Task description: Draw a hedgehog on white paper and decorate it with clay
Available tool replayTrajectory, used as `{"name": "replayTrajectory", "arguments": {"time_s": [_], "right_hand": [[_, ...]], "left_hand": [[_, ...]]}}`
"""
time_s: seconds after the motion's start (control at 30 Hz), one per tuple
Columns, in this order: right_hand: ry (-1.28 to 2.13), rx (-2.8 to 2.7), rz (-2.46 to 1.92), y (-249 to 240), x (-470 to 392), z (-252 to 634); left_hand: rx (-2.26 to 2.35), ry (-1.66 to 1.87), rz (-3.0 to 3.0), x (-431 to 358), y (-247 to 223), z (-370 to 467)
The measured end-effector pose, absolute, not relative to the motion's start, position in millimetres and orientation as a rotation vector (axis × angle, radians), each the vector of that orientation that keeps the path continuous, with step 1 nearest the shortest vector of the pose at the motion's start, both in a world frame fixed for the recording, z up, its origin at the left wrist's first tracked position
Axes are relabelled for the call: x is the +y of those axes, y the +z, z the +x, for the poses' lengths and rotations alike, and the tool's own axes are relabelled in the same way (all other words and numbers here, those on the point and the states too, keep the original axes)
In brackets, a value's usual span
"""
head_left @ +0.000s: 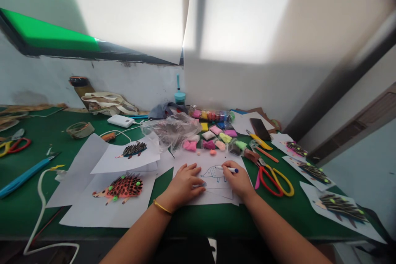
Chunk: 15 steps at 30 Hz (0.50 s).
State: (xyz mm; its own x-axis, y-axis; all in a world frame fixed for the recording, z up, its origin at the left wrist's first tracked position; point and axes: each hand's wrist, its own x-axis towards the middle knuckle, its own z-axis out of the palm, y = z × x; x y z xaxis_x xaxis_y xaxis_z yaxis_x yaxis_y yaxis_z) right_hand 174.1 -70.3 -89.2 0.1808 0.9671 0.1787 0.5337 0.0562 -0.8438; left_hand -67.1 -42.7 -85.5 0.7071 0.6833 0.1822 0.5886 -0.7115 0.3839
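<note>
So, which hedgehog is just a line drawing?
The blue-lined hedgehog on the paper under the white pen in your right hand. The other hedgehogs have dark spikes covering their backs.

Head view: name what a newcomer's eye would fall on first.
Probably the right hand, at the front middle, holding a pen over a blue drawing. Next might come the orange hedgehog to the left, dotted with green balls. The scissors with red and yellow handles, right of that hand, also stand out.
</note>
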Motion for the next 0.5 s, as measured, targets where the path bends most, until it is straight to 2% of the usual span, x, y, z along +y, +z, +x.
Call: {"name": "replayTrajectory", "arguments": {"time_s": [0.5], "right_hand": [[0.639, -1.459, -1.618, -88.2, -71.9, 173.0]], "left_hand": [[1.010, 0.445, 2.621, -42.1, -85.4, -67.4]]}}
